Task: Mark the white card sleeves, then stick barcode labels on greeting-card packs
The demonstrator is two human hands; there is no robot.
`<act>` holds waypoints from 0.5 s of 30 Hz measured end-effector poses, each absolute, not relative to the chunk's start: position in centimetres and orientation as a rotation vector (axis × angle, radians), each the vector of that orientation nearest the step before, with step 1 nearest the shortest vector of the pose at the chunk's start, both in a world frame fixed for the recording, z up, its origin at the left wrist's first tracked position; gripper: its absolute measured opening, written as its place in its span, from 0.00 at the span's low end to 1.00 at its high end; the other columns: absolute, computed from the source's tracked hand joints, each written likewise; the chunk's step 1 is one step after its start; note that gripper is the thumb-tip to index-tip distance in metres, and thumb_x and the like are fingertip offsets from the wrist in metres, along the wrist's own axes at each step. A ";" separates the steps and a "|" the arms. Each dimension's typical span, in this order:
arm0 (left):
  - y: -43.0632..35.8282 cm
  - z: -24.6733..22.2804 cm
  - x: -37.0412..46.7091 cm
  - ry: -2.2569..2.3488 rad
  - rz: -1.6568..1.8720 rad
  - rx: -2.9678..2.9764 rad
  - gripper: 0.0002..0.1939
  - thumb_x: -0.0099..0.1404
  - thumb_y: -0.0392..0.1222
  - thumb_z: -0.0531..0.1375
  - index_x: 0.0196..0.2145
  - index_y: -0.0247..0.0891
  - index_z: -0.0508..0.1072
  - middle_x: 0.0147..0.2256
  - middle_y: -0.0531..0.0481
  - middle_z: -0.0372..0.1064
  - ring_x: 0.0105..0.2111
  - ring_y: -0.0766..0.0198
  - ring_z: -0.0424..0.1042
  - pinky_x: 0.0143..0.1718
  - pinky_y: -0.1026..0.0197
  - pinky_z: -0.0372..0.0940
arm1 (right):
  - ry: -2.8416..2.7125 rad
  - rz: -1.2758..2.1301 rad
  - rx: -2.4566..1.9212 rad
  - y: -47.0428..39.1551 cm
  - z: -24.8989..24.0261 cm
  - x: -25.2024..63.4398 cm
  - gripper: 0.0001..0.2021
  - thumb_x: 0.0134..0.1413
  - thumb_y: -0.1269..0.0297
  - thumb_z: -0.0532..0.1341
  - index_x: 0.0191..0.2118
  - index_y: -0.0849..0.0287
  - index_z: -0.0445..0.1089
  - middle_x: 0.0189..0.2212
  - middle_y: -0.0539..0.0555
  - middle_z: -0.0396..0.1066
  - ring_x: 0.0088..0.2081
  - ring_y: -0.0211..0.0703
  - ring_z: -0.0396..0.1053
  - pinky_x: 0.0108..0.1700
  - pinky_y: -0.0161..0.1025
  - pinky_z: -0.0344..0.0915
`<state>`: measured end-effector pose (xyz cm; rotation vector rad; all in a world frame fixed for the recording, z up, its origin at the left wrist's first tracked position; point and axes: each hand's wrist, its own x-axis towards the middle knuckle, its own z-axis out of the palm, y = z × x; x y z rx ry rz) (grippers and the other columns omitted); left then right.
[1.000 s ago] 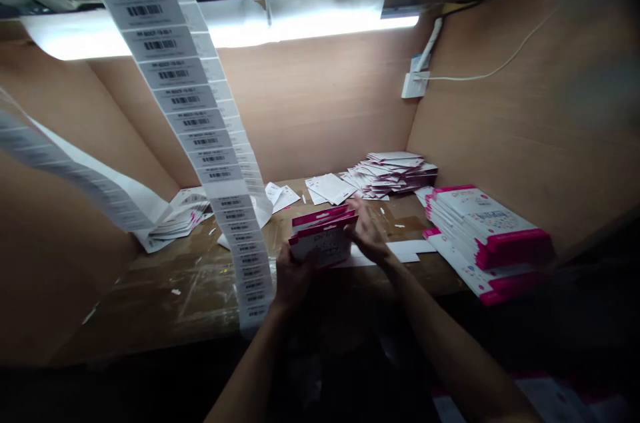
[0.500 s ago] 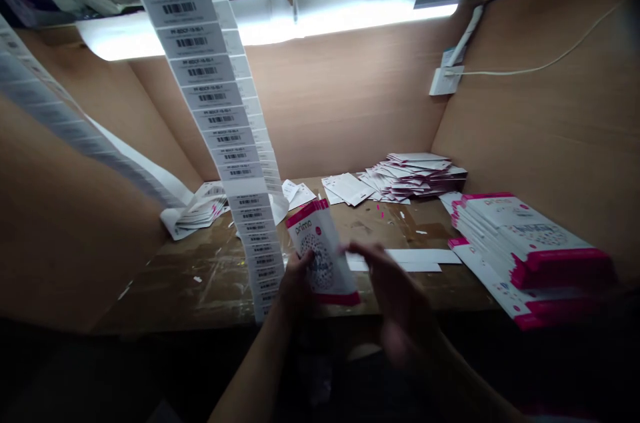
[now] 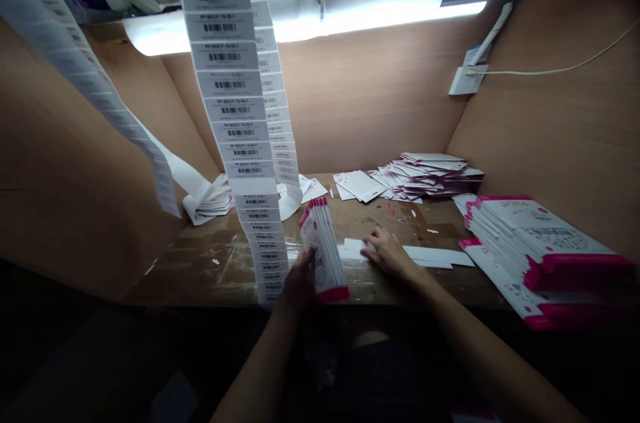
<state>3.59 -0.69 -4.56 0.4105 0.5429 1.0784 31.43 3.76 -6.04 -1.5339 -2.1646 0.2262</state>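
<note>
My left hand (image 3: pixel 299 276) is wrapped round the lower left side of a small stack of white and pink packets (image 3: pixel 323 253), held upright and tilted above the table's front part. To its right, my right hand (image 3: pixel 387 251) rests on white paper strips (image 3: pixel 425 255) lying on the brown table (image 3: pixel 220 276). Its fingers are bent with the fingertips down on the strips; whether it pinches one is hard to tell. A long strip of barcode labels (image 3: pixel 235 110) hangs just left of the packets.
A large pile of pink-edged packets (image 3: pixel 540 230) lies at the right. Another heap of packets (image 3: pixel 430 175) is at the back right, beside loose flat ones (image 3: pixel 360 185). Folded labels (image 3: pixel 213 200) lie at the back left. A lit tube (image 3: pixel 350 20) spans the top.
The view has shifted, moving the scene rightward. My right hand has gone from beside the packets down onto the paper strips. The packets in my left hand have turned, showing their stacked edges.
</note>
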 end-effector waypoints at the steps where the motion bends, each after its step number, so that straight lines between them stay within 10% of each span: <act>1: -0.6 -4.4 3.1 0.603 1.109 0.396 0.15 0.67 0.41 0.71 0.49 0.34 0.77 0.38 0.45 0.83 0.38 0.54 0.84 0.46 0.52 0.80 | -2.175 0.265 -1.584 4.1 -6.7 31.9 0.09 0.64 0.60 0.66 0.45 0.58 0.79 0.47 0.61 0.74 0.51 0.56 0.71 0.53 0.49 0.63; 15: -2.4 -4.5 3.3 0.964 1.330 0.624 0.32 0.52 0.43 0.81 0.52 0.33 0.77 0.47 0.37 0.83 0.47 0.43 0.84 0.53 0.40 0.79 | -1.892 0.643 -1.619 5.9 -6.4 35.0 0.17 0.50 0.60 0.67 0.45 0.59 0.71 0.36 0.53 0.74 0.36 0.44 0.68 0.39 0.37 0.61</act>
